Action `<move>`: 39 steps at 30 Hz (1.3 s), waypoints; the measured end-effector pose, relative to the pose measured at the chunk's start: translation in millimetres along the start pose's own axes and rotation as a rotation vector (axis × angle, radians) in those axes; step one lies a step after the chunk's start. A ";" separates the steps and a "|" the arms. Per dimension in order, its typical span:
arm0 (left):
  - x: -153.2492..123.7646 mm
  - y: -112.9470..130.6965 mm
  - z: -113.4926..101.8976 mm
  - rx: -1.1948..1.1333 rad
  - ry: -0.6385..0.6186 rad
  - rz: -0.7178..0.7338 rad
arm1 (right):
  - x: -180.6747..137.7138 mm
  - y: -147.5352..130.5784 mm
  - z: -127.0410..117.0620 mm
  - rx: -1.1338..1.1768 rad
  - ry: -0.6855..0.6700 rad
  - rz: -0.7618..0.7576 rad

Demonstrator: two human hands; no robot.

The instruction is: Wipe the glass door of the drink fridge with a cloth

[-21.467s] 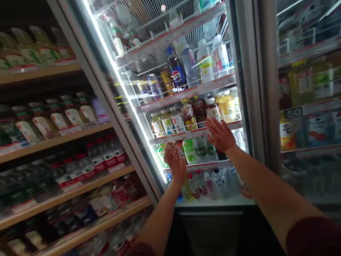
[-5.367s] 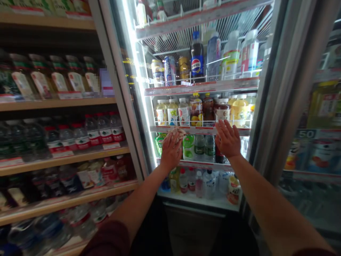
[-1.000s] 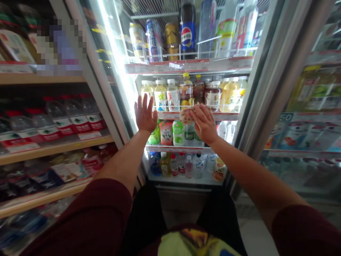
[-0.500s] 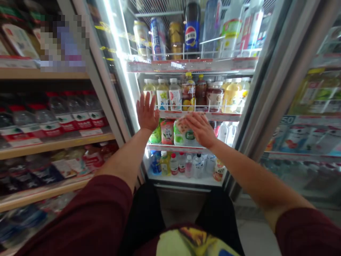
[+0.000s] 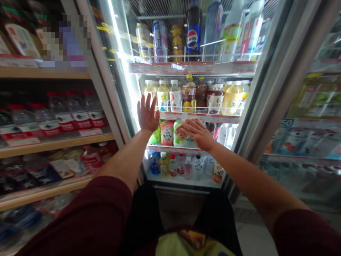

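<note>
My left hand [image 5: 147, 115] lies flat and open against the glass door [image 5: 125, 89] of a lit drinks fridge, fingers spread upward. My right hand [image 5: 199, 134] presses a crumpled pale cloth [image 5: 180, 132] onto the same glass, level with the shelf of green-labelled bottles [image 5: 167, 133]. The cloth sticks out to the left from under my fingers. Behind the glass, a shelf of juice bottles [image 5: 191, 96] sits just above both hands.
The fridge's metal door frame [image 5: 277, 74] runs diagonally on the right, with another glass-fronted case [image 5: 314, 106] beyond it. Open wooden shelves [image 5: 55, 144] of water bottles stand to the left. Cans and a cola bottle [image 5: 193, 33] fill the upper fridge shelf.
My right hand has slid the cloth down and a little left across the glass over the last second. My left hand has stayed flat in about the same place.
</note>
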State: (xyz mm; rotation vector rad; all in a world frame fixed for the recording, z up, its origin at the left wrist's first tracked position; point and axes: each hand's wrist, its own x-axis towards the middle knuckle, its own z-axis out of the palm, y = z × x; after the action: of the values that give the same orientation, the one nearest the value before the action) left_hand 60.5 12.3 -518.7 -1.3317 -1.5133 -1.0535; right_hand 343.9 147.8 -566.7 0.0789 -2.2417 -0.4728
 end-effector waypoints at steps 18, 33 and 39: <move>-3.0 -11.5 8.0 0.072 0.072 0.101 | 32.4 -13.7 11.8 -0.061 0.126 0.083; -1.8 -4.0 3.9 0.010 0.046 0.046 | 38.2 -26.1 19.3 -0.044 0.194 0.221; -0.8 -0.1 1.6 0.013 0.029 0.025 | 9.0 -28.3 15.4 -0.047 0.110 0.121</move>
State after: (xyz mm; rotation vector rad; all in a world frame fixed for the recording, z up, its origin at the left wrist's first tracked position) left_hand 60.4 13.5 -519.9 -1.3172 -1.4761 -1.0419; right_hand 323.6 124.5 -579.6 -0.0531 -2.1125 -0.4444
